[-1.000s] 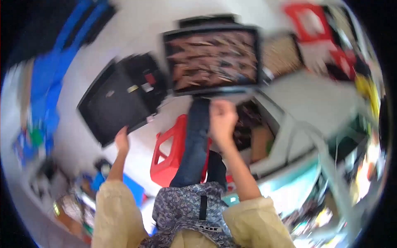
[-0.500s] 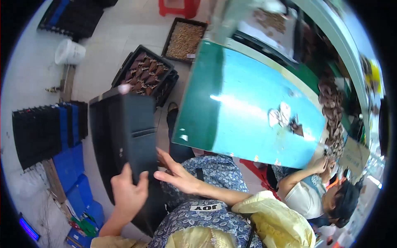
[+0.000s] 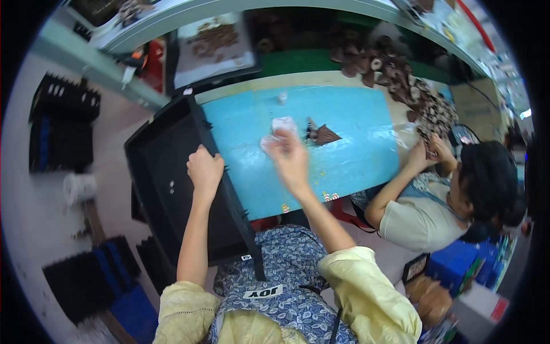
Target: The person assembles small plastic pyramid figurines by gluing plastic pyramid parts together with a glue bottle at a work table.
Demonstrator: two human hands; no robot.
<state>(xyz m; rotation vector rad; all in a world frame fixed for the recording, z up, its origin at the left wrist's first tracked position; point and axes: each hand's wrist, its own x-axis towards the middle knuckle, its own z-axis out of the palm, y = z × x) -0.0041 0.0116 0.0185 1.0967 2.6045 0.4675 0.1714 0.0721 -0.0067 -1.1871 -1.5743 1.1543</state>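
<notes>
A shallow black plastic tray rests at the left end of the blue-covered table, overlapping its edge. Inside it are only a couple of tiny white specks. My left hand has its fingers curled over the tray's right-hand rim. Out over the table, my right hand is smeared by motion, and its fingers cannot be made out clearly. It covers part of some crumpled white pieces. Just right of these lies a brown, pointed cone-like piece with a dark and white end.
The blue table carries a heap of brown pieces at its far right. A person works there with both hands at the heap. Behind stands a tray with white lining, under a shelf edge. Black crates stand at left.
The black tray, earlier tilted up between my hands left of the table, now lies against the table's left end. My right hand has left it and moved over the white pieces. The view has turned right.
</notes>
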